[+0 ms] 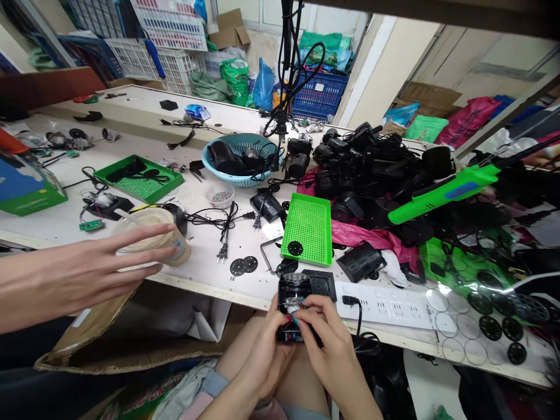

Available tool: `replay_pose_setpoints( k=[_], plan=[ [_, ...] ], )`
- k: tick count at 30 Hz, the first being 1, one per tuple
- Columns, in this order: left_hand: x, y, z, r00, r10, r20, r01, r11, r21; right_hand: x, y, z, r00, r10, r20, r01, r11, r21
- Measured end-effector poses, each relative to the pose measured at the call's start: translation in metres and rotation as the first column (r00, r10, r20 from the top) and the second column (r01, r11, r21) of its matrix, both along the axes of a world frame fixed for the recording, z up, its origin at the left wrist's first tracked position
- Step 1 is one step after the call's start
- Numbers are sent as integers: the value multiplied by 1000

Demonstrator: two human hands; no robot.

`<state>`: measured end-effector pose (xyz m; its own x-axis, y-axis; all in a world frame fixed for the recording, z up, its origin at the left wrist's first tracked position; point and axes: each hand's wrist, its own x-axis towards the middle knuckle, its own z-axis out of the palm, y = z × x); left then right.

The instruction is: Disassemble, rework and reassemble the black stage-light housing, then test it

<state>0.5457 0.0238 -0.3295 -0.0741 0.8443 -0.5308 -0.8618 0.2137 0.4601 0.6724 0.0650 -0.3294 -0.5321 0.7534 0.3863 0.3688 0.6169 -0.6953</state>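
Over my lap, at the table's front edge, my left hand (263, 350) is wrapped round an opened black plastic housing (282, 286). Inside it show a round silvery part, thin red and blue wires (301, 304) and a small circuit board at the near end. The fingers of my right hand (328, 338) are pinched together over the inside of the housing, on the wires; a teal bit shows at the fingertips, partly hidden. Just behind the housing lies a flat black square part (321, 283).
Another person's hand (100, 262) reaches in from the left against a drink cup (179, 251). Beyond stand a green perforated tray (306, 213), a blue basket (210, 166) and a heap of black housings (376, 163). A white power strip (394, 306) lies along the right front edge.
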Motion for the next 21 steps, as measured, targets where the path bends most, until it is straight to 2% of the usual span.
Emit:
replay_pose_setpoints(
  k=[3, 7, 10, 17, 21],
  plan=[
    [2, 0, -1, 999, 13, -43, -15, 999, -36, -1, -1, 0, 1000, -12, -24, 12, 1000, -6],
    [2, -1, -4, 1000, 11, -16, -11, 1000, 21, -3, -6, 2, 995, -74, -71, 75, 997, 13],
    [2, -2, -5, 1000, 21, 0, -21, 999, 29, -3, -8, 4, 995, -65, -76, 65, 998, 4],
    [6, -2, -3, 992, 40, -121, -41, 999, -8, -3, -8, 0, 993, -50, -104, 44, 997, -62],
    [8, -1, -2, 984, 29, -178, -44, 996, -81, -4, -9, -1, 988, -106, -116, 99, 993, -68]
  ],
)
